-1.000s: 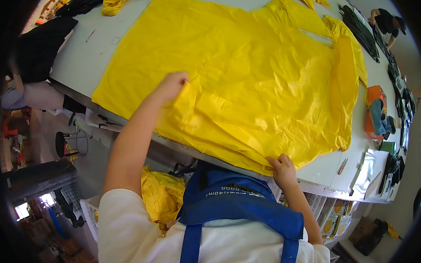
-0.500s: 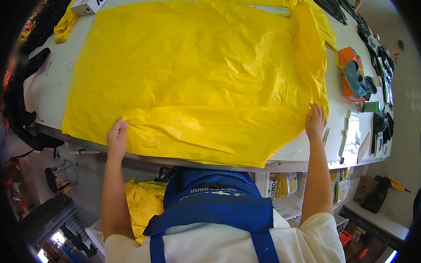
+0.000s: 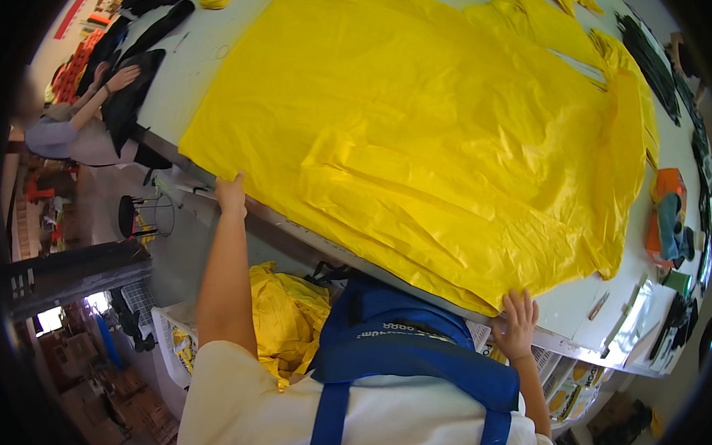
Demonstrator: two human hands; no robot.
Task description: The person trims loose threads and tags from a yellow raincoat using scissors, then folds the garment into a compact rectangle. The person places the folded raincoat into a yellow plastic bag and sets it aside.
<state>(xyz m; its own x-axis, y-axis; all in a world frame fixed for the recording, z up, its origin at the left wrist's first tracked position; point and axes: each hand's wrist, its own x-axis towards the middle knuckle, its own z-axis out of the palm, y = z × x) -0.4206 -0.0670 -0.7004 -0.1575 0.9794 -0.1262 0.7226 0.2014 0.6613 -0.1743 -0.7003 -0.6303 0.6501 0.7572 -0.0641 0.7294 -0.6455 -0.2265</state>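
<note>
See first the wide pale surface (image 3: 184, 79), covered for a large part by the yellow cloth (image 3: 423, 107), spread out on top, with its front edge lying along the near rim. Judging from the thin and shiny look, should be light for its size, soft, rather slippery and not fragile. Could slide or crease if pulled at only one place; shows folds in the near middle and toward the right. Better to take hold near the two ends of the front edge, pinching between thumb and fingers, and to avoid grabbing the loose folds.

Has both arms extended forward and well apart, with a longer reach on the left than on the right. Has the left hand (image 3: 231, 193) at the front edge, near the left corner of the cloth, with fingers pointing forward; cannot tell whether pinching the cloth or only touching. Has the right hand (image 3: 515, 328) by the near right end of the front edge, fingers straight and spread apart, fingertips seeming to touch the cloth, not closed around anything.
</note>
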